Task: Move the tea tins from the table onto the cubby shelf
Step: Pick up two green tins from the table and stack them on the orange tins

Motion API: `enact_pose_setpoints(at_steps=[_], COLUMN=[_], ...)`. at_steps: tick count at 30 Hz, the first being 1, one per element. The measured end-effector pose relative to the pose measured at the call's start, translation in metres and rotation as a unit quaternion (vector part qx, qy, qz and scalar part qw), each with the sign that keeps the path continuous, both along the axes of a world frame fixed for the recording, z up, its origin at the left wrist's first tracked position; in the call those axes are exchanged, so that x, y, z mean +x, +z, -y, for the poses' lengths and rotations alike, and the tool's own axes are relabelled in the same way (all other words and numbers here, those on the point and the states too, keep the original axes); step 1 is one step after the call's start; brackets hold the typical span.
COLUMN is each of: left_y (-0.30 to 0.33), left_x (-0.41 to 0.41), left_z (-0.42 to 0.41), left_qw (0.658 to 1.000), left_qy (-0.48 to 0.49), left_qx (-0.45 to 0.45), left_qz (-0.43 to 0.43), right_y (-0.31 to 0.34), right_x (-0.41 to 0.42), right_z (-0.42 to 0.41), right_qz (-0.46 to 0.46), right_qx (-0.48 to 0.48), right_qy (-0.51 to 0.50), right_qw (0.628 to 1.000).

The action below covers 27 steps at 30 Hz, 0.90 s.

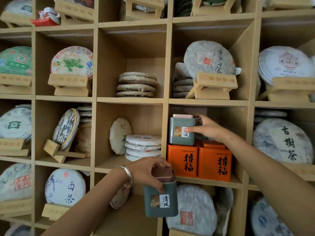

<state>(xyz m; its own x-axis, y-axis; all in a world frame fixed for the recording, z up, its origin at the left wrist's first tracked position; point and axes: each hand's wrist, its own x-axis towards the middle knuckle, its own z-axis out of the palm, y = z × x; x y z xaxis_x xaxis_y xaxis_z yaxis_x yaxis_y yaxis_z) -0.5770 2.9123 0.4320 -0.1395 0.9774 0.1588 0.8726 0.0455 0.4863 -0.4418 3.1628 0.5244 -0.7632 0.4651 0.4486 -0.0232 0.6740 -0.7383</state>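
Two orange tea tins [182, 160] [215, 163] stand side by side in a cubby of the wooden cubby shelf [164, 126]. On top of the left orange one sits a grey-green tea tin [179, 132] with a pink lid; my right hand [207, 127] grips its right side, thumb on the front label. My left hand [148, 171] holds a second grey-green tin [161, 200] from above by its brown lid, in the air in front of the shelf, below and left of that cubby.
The neighbouring cubbies hold round paper-wrapped tea cakes, some upright on wooden stands [213, 86], some in flat stacks [143, 147]. The cubby above centre has a low stack [136, 84] with free room around it. A silver bracelet is on my left wrist.
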Motion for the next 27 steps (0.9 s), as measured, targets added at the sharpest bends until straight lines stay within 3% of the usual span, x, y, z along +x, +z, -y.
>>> enact_pose_setpoints(at_steps=[12,21,24,27], left_y=[0.003,0.029,0.042,0.055], left_x=[0.006,0.021,0.036,0.054], left_z=[-0.007,-0.014,-0.02,-0.025], left_qw=[1.0,0.999,0.997,0.995], left_qy=[-0.011,-0.038,-0.058,-0.075], left_qx=[0.017,0.03,0.043,0.053], left_qz=[0.007,-0.015,-0.024,-0.033], right_y=[0.002,-0.011,-0.045,-0.086], right_x=[0.006,0.075,0.11,0.125], right_z=[0.01,0.046,0.069,0.087], right_qz=[0.009,-0.053,-0.019,0.01], right_qx=[0.0,0.064,0.097,0.057], right_qy=[-0.009,-0.104,-0.066,-0.008], right_qw=[1.0,0.991,0.993,0.998])
